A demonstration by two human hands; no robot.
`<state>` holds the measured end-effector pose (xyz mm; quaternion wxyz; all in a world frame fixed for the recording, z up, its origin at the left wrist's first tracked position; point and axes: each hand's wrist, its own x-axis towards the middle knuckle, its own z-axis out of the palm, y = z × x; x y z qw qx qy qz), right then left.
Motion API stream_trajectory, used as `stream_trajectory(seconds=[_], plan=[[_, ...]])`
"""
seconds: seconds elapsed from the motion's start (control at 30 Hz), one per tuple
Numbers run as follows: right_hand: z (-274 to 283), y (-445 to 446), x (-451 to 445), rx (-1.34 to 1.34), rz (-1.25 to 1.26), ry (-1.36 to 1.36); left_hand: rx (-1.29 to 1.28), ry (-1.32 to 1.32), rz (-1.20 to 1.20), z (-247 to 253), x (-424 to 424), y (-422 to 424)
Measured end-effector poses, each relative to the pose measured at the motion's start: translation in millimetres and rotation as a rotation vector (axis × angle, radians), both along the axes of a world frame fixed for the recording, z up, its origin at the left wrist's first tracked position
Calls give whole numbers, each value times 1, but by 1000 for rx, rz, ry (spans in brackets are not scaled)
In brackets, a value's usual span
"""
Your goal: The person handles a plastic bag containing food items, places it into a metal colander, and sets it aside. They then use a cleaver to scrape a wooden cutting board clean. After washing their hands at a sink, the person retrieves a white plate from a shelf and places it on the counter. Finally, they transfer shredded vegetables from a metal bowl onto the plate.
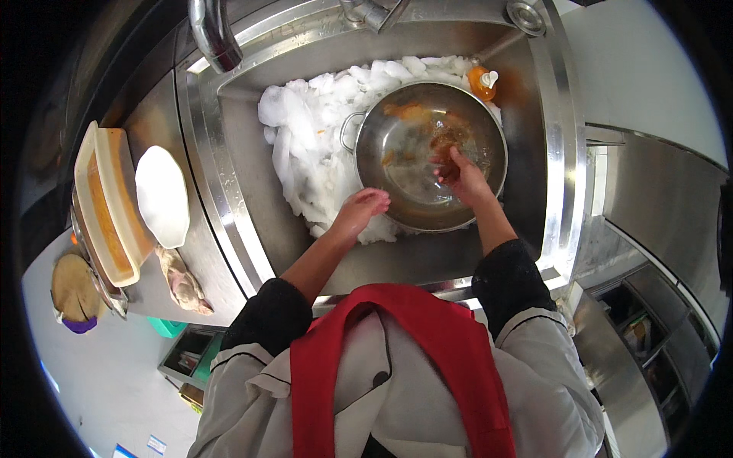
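Note:
A large stainless steel pot (429,214) holding water stands in the metal sink (355,269), with white ice (312,143) heaped around its left and back sides. My right hand (462,176) is over the pot, thumb raised and fingers spread near the water; nothing firm shows in its grasp. Brown, blurred patches (412,111) show in the pot, some just beyond my fingers. Close to the pot's near left rim, my left hand (363,207) is loosely curled, with no object seen in it. Its palm side is partly hidden.
An orange bottle (480,80) with a white top stands behind the pot. One faucet (215,40) reaches over the sink's back left corner. On the left counter are a plastic tub (123,229), a white dish (162,194) and a piece of raw poultry (182,280).

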<state>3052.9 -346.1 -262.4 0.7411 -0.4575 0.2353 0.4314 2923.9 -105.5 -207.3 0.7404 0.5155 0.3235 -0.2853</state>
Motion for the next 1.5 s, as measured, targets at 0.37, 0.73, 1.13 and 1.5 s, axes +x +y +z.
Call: stream_trajectory(seconds=[0.37, 0.73, 1.13, 1.5], plan=[[103, 74, -35, 616, -77, 130, 204, -356, 101, 45, 27, -22], [130, 92, -46, 634, -36, 262, 340, -428, 72, 57, 20, -16], [113, 72, -54, 107, 100, -265, 55, -259, 309, 68, 22, -11], [99, 70, -64, -5, 298, -385, 78, -222, 288, 56, 11, -10]])
